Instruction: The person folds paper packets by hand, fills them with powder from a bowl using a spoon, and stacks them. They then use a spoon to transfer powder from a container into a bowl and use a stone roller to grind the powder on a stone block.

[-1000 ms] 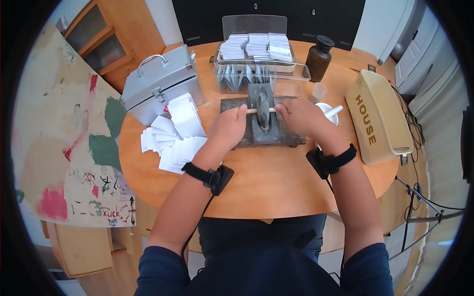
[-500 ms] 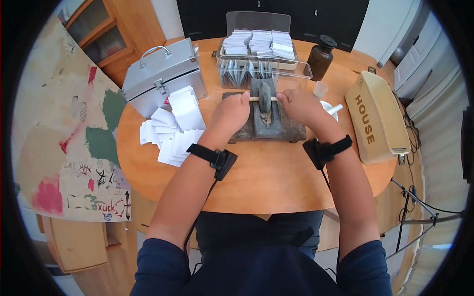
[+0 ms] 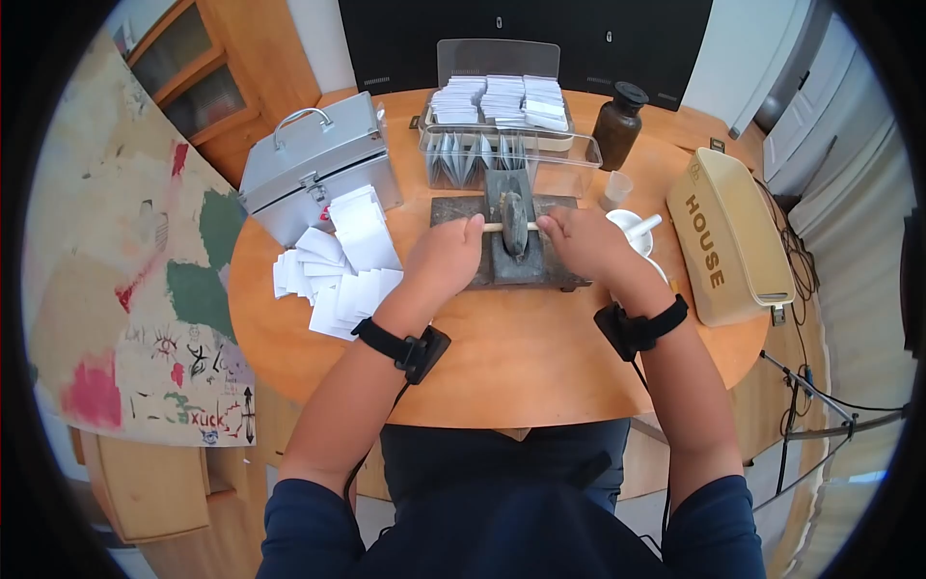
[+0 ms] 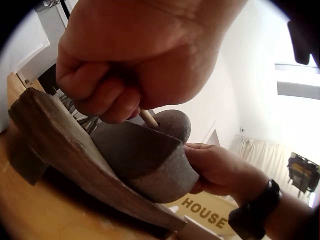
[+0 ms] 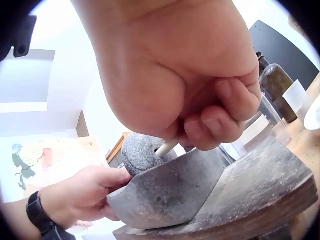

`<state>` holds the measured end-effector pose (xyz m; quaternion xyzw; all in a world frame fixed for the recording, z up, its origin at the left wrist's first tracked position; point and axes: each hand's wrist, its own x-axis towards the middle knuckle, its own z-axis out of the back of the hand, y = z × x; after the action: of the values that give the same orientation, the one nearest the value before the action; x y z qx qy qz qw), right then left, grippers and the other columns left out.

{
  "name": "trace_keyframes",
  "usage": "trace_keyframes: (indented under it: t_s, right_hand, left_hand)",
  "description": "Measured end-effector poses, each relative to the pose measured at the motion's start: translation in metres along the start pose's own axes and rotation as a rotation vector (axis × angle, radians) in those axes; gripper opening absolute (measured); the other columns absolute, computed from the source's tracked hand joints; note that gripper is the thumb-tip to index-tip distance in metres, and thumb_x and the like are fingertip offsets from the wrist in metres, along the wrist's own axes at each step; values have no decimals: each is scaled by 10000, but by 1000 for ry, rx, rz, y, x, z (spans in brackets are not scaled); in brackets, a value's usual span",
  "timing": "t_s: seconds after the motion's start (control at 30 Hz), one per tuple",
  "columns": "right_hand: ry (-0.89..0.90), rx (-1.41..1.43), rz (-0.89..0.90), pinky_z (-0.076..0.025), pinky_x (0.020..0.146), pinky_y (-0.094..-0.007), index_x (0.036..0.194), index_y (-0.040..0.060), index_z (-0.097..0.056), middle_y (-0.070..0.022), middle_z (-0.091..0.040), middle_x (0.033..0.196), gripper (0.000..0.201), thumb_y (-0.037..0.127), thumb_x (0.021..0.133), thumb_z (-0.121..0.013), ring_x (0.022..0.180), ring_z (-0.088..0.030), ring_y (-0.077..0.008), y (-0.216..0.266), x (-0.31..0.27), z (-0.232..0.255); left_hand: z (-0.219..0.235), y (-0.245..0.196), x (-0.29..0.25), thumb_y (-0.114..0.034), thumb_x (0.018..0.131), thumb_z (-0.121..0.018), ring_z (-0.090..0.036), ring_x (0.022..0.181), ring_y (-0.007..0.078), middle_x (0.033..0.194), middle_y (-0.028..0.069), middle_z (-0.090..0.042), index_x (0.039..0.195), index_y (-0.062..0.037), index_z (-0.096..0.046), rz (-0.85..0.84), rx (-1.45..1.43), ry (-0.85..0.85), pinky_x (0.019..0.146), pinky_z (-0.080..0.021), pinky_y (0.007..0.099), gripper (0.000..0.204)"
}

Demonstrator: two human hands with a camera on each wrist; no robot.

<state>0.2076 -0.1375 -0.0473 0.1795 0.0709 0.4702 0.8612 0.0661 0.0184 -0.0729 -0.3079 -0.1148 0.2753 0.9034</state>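
Note:
A grey stone wheel [image 3: 514, 224] stands upright in a boat-shaped stone trough [image 3: 503, 273] on a dark board [image 3: 457, 208]. A pale rod [image 5: 167, 147] runs through the wheel's centre. My left hand [image 3: 447, 253] curls round the rod's left end, and my right hand [image 3: 585, 245] grips its right end. Both wrist views show curled fingers at the rod, close above the trough's rim. What lies in the trough is mostly hidden by the wheel.
White paper packets [image 3: 363, 232] lie left, before a silver case [image 3: 318, 164]. Behind the board are a clear divided box [image 3: 569, 178] and a packet-filled tray [image 3: 575, 141]. At right stand a brown bottle [image 3: 617, 129], small cup [image 3: 616, 189], white mortar [image 3: 617, 218] and cream HOUSE box [image 3: 719, 246].
Both hands and the wheel went away from the body along the trough, then came back toward it. The rod stayed in both grips. The head view also shifted slightly.

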Motion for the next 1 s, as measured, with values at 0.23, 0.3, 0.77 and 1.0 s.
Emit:
trace_keyframes:
  t_s: [0.23,0.3,0.77,1.0]
  right_hand:
    - [-5,126,39,-489,785,-507,919,-1,-656,-246,-666,906,449,358,1015,-403,896,-623,-439,-12,19,4]
    - [16,131,33,-484,805,-505,930,-7,-653,-254,-665,923,453,356,1017,-397,911,-620,-442,-15,32,7]
    - [109,113,-20,-464,880,-484,976,-17,-648,-257,-665,1016,465,358,1026,-377,989,-614,-426,-13,53,10]
    - [150,112,8,-478,860,-474,1015,-4,-645,-242,-670,1000,472,377,1028,-367,975,-613,-429,-17,22,0]
  left_hand:
    - [10,-8,24,-382,1018,-327,-627,905,430,899,245,-668,935,-4,-667,11,19,-9,818,-482,496,515]
    - [13,-8,33,-383,1017,-324,-631,911,422,902,239,-673,929,-6,-672,6,-3,-25,820,-483,493,521]
    - [15,-1,54,-386,1018,-306,-625,967,411,993,237,-672,955,-7,-680,-4,110,9,868,-478,478,536]
    - [3,-1,17,-425,1018,-348,-623,837,413,831,221,-646,876,2,-622,-2,34,2,771,-467,473,527]
